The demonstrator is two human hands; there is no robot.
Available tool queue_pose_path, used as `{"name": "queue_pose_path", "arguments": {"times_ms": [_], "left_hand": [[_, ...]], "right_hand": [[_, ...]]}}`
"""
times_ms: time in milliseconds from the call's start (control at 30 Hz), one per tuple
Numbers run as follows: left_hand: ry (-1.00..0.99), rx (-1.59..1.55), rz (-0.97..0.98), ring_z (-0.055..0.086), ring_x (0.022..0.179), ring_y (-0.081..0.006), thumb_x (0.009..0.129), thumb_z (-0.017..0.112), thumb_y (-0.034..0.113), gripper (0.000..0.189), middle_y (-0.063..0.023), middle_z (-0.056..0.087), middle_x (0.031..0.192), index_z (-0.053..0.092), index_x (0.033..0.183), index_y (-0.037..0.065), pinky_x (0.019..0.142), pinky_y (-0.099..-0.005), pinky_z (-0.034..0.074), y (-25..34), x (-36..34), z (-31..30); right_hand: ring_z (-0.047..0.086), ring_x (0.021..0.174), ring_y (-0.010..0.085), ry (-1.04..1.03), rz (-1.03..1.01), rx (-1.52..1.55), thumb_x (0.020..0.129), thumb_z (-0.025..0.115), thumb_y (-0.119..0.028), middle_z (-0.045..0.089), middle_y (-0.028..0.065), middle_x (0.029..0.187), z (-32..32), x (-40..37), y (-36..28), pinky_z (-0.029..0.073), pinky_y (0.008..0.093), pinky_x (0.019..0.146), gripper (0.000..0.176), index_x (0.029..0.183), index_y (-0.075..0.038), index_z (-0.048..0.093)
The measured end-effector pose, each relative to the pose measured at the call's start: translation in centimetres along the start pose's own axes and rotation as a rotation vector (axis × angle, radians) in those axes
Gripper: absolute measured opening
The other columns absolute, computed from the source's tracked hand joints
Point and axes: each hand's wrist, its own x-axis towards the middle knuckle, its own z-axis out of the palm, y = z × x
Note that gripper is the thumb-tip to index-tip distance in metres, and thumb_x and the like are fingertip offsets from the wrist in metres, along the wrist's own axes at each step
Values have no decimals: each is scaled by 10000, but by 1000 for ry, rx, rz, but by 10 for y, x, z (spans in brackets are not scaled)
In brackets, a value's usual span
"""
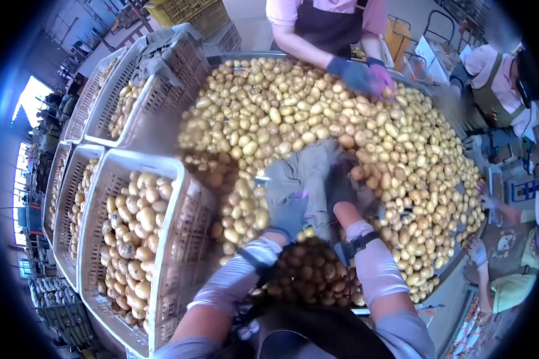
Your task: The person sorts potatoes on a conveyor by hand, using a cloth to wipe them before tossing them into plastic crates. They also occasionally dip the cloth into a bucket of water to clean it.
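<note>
A grey cloth (314, 164) is bunched up over the heap of potatoes (293, 96) in front of me. My left hand (286, 210), in a grey-blue glove, grips the cloth's near left side. On the right side of the same cloth is my right hand (341, 186), in a dark glove, closed on the fabric with its fingertips partly hidden in the folds. Shadowed potatoes (314, 272) lie below my wrists, close to my body.
White crates (176, 206) of potatoes stand along the left, one with a grey cloth (161, 52) over its rim. Across the heap, a co-worker's gloved hands (365, 78) touch potatoes. More people work at the right edge. Yellow crates (191, 15) are stacked behind.
</note>
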Motion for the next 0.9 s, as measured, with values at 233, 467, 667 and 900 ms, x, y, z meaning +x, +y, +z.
{"name": "queue_pose_path", "arguments": {"times_ms": [233,467,667,900], "left_hand": [[145,-370,-52,713,1067,-370,998,670,429,393,-146,758,1142,735,1248,133,919,-458,565,-13,-73,-89],[539,-238,13,733,769,-291,862,841,418,326,-100,755,852,802,967,112,686,-374,555,20,-105,-222],[343,-474,-174,724,750,-322,849,843,411,344,-115,760,856,799,978,94,721,-390,580,-11,-213,-202],[13,45,64,480,1418,-422,911,748,482,613,-169,539,1534,640,1425,165,1161,-573,380,-9,-220,-98]], "right_hand": [[656,1190,362,-102,-138,57,942,579,-266,730,151,1237,-83,-152,37,477,493,1036,279,1063,-105,772],[699,793,354,482,-5,613,1005,590,-291,722,150,823,-106,-227,100,521,455,736,296,884,-79,757],[649,705,297,481,-76,448,866,795,-211,679,123,741,-141,-351,54,483,446,651,135,846,-87,746],[595,1103,404,420,-128,386,854,791,-349,649,173,1157,2,-355,10,464,549,982,499,1238,-62,652]]}}
